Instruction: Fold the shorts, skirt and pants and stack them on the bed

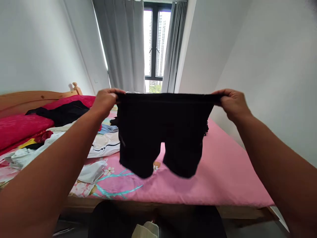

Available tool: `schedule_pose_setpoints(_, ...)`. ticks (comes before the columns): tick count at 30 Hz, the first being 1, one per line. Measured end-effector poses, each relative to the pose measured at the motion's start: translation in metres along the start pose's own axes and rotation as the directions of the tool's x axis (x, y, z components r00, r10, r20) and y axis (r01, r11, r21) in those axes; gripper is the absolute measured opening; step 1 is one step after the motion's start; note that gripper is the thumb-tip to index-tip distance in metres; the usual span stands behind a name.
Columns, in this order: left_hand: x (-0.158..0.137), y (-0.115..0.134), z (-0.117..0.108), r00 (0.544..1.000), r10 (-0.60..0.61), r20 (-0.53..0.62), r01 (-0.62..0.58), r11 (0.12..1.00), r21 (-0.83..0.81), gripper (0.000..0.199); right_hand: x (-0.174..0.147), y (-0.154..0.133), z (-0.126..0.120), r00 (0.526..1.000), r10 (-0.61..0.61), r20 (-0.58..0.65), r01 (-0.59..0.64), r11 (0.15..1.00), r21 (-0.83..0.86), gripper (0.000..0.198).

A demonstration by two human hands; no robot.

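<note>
Black shorts (163, 125) hang in the air in front of me, stretched wide by the waistband with both legs pointing down. My left hand (107, 99) grips the left end of the waistband, fingers closed around it. At the opposite end, my right hand (230, 100) is closed on the waistband too. The shorts hang above the pink bed sheet (230, 172) and hide part of the bed behind them. A bit of dark cloth shows at each side behind the shorts; its kind I cannot make out.
Loose clothes lie on the bed's left half, among them a white garment with dark stripes (106, 147), a folded white cloth (91, 172) and a black garment (64, 112) over red pillows (22, 129). A wooden headboard (37, 99) stands left; grey curtains (121, 46) flank the window.
</note>
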State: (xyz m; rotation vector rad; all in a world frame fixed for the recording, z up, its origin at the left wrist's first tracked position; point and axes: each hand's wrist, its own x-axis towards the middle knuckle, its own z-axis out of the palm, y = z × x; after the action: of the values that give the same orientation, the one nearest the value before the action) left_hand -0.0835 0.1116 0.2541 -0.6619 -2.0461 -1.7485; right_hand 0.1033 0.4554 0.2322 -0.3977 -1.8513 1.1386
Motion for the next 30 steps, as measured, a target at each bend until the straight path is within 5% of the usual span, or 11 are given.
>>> schedule_pose_setpoints(3, -0.001, 0.006, -0.006, 0.98, 0.171, 0.098, -0.188, 0.963, 0.193, 0.037, -0.007, -0.005, -0.016, 0.978, -0.209, -0.028, 0.205, 0.973, -0.108, 0.041)
schedule_pose_setpoints(5, -0.016, -0.006, -0.009, 0.958, 0.244, 0.148, -0.281, 0.895, 0.346, 0.036, -0.024, 0.013, -0.025, 0.97, -0.243, -0.001, 0.233, 0.931, -0.279, 0.043)
schedule_pose_setpoints(9, -0.087, -0.083, -0.002, 0.902, 0.228, 0.366, -0.376, 0.832, 0.408, 0.04, -0.092, 0.109, -0.027, 0.97, -0.197, 0.139, 0.239, 0.865, -0.442, 0.04)
schedule_pose_setpoints(15, -0.251, -0.225, 0.007, 0.856, -0.127, 0.502, -0.155, 0.862, 0.482, 0.043, -0.248, 0.261, -0.025, 0.948, 0.029, 0.316, 0.121, 0.888, -0.444, 0.037)
schedule_pose_setpoints(18, -0.317, -0.255, -0.005, 0.848, -0.176, 0.499, -0.127, 0.848, 0.515, 0.048, -0.311, 0.285, -0.033, 0.962, 0.078, 0.261, 0.068, 0.859, -0.508, 0.041)
schedule_pose_setpoints(21, -0.349, -0.257, -0.021, 0.866, -0.131, 0.482, -0.138, 0.865, 0.483, 0.055, -0.343, 0.287, -0.041, 0.984, 0.065, 0.164, 0.042, 0.817, -0.575, 0.043)
schedule_pose_setpoints(24, -0.356, -0.252, -0.031, 0.916, -0.182, 0.357, 0.001, 0.892, 0.452, 0.053, -0.351, 0.283, -0.044, 0.986, 0.135, 0.101, -0.046, 0.791, -0.61, 0.044)
schedule_pose_setpoints(26, -0.354, -0.25, -0.03, 0.919, -0.324, 0.226, 0.211, 0.887, 0.411, 0.043, -0.351, 0.281, -0.045, 0.963, 0.266, 0.043, -0.199, 0.808, -0.554, 0.049)
schedule_pose_setpoints(28, -0.352, -0.25, -0.026, 0.833, -0.531, 0.155, 0.46, 0.82, 0.34, 0.039, -0.348, 0.278, -0.044, 0.91, 0.416, 0.005, -0.37, 0.815, -0.445, 0.052)
schedule_pose_setpoints(30, -0.35, -0.249, -0.019, 0.67, -0.722, 0.173, 0.679, 0.69, 0.251, 0.045, -0.346, 0.273, -0.042, 0.85, 0.527, 0.003, -0.483, 0.783, -0.392, 0.054)
